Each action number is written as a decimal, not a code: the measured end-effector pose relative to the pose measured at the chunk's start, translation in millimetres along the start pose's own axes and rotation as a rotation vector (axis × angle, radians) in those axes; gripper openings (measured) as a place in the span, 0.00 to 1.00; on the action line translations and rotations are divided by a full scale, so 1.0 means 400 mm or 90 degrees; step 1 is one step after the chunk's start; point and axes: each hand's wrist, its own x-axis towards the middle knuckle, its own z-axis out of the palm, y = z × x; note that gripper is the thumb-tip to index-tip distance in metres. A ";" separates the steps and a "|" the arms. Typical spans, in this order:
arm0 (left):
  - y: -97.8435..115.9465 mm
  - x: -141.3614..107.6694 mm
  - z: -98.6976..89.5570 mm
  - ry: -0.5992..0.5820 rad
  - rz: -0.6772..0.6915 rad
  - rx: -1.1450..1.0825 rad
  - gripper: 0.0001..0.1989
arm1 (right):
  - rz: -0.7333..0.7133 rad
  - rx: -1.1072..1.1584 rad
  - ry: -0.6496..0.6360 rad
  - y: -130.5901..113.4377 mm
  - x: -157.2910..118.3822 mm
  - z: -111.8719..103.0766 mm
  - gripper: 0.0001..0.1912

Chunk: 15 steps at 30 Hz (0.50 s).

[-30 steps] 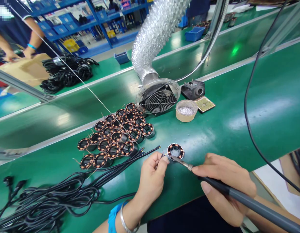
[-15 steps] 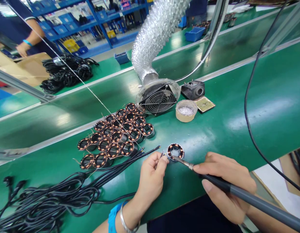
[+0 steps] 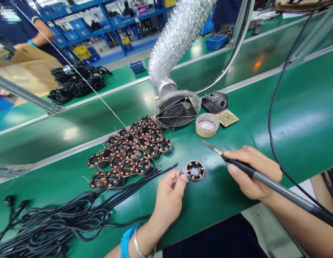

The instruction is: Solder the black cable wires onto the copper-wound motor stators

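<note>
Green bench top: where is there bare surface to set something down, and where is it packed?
Bare green bench top lies right of the solder pot and beyond the right hand, crossed only by a hanging black cord. A smaller patch lies between the left hand and the bench edge. Crowded: the stator cluster and cable bundle to the left.

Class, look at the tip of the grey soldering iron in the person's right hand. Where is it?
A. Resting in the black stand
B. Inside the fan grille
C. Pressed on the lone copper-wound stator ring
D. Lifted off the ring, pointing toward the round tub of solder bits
D: the grey soldering iron in the right hand has its tip in the air, apart from the lone copper-wound stator ring and aimed toward the round tub of solder bits.
</note>
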 end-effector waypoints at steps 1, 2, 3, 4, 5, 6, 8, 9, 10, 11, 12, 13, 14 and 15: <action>-0.001 0.000 0.000 0.001 -0.002 -0.002 0.14 | -0.010 -0.042 0.020 0.026 0.002 0.004 0.16; -0.002 0.001 0.000 0.001 -0.003 -0.003 0.15 | -0.017 -0.083 0.040 0.052 0.003 0.008 0.16; -0.002 0.002 0.000 0.000 -0.005 -0.003 0.15 | -0.015 -0.122 0.048 0.076 0.002 0.013 0.15; -0.002 0.002 0.000 -0.001 -0.005 -0.003 0.14 | -0.002 -0.155 0.037 0.096 0.001 0.017 0.14; -0.002 0.003 0.000 -0.001 -0.006 -0.002 0.14 | 0.016 -0.178 0.011 0.111 -0.001 0.020 0.13; -0.001 0.004 0.000 0.000 -0.006 -0.002 0.14 | 0.036 -0.191 -0.022 0.122 -0.005 0.022 0.13; -0.001 0.004 -0.001 0.001 -0.007 -0.003 0.15 | 0.062 -0.194 -0.066 0.126 -0.013 0.026 0.13; -0.001 0.004 -0.001 -0.001 -0.008 -0.005 0.15 | 0.064 -0.185 -0.062 0.122 -0.016 0.028 0.14; -0.002 0.004 -0.002 -0.005 -0.010 -0.006 0.15 | 0.062 -0.169 -0.046 0.113 -0.018 0.030 0.14; -0.003 0.004 -0.003 -0.009 -0.010 -0.008 0.15 | 0.056 -0.145 -0.034 0.102 -0.018 0.033 0.14; -0.004 0.004 -0.004 -0.013 -0.011 -0.009 0.15 | 0.043 -0.114 -0.034 0.089 -0.015 0.038 0.15; -0.005 0.005 -0.005 -0.017 -0.010 -0.010 0.14 | 0.021 -0.076 -0.043 0.076 -0.010 0.044 0.15; -0.005 0.006 -0.008 -0.020 -0.009 -0.012 0.15 | -0.006 -0.035 -0.063 0.063 -0.003 0.053 0.15; -0.005 0.007 -0.010 -0.027 -0.007 -0.015 0.15 | -0.035 0.007 -0.091 0.051 0.005 0.063 0.14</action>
